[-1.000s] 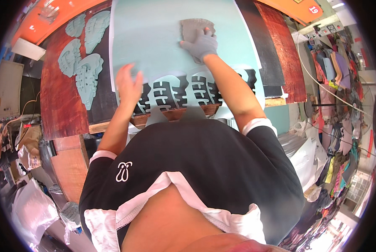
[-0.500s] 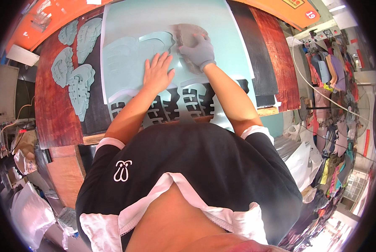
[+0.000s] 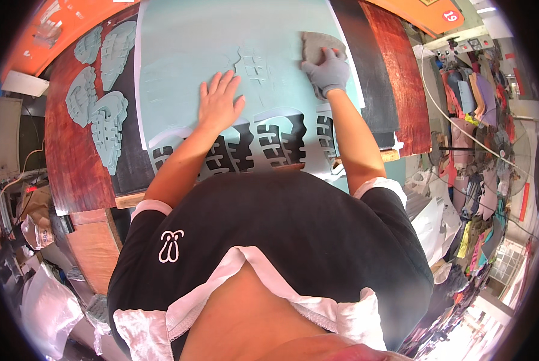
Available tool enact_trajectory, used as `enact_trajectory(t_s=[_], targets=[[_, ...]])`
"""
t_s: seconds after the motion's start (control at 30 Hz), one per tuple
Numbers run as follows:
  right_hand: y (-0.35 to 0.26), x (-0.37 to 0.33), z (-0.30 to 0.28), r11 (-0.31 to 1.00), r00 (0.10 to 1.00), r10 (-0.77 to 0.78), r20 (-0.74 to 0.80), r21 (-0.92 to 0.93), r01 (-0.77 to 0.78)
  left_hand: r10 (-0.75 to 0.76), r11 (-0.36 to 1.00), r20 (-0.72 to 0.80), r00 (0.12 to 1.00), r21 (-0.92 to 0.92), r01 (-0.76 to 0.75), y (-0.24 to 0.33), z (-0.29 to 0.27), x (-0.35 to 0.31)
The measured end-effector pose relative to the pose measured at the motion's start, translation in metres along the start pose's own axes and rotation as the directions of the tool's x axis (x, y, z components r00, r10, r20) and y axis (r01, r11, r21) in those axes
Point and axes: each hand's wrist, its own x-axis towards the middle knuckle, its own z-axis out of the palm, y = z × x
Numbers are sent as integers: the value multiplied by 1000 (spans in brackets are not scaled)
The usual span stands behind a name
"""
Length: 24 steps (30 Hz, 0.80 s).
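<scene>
Your bare left hand (image 3: 221,103) lies palm down, fingers straight and slightly apart, thumb held out to the side, pinching nothing. Your right hand (image 3: 329,72), in a grey glove, has its thumb and fingers spread and bent over a curved grey block (image 3: 319,43), holding it; the undersides of the fingertips are hidden.

Under both hands is a pale blue-green sheet (image 3: 179,48). The block sits on its right part, near the right edge; your left palm rests near the middle. Just right of your left fingers, faint lines and small slots (image 3: 255,71) mark a shape whose piece appears to be in place.

Nearer your body, a row of cut-out gaps (image 3: 269,139) runs along the sheet, showing black beneath, so that strip looks finished. To the left, groups of cut pieces (image 3: 108,129) in the same colour lie on a black and reddish-brown board (image 3: 65,156).

Judging from this, a fair share of cutting is done. The marked shape seems to remain to be lifted out, and the wide, smooth far part of the sheet looks unused.
</scene>
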Motion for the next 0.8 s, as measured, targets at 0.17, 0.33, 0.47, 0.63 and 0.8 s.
enact_trajectory(t_s=[0.17, 0.33, 0.47, 0.63, 0.8], targets=[[-3, -2, 1, 1000, 998, 0, -69, 1, 0, 6, 1000, 38, 999, 21, -7, -1, -2, 0], [-15, -7, -4, 999, 999, -4, -36, 41, 6, -9, 1000, 64, 998, 15, 8, -1, -6, 3], [-23, -12, -2, 999, 1000, 0, -23, -38, -1, -11, 1000, 45, 999, 3, 11, -2, -7, 7], [-11, -6, 4, 999, 999, -41, -32, -23, 41, 17, 1000, 14, 1000, 17, -18, -5, -3, 9], [44, 0, 4, 854, 997, 26, -79, 519, 18, 45, 998, -36, 998, 33, -44, -7, -2, 10]])
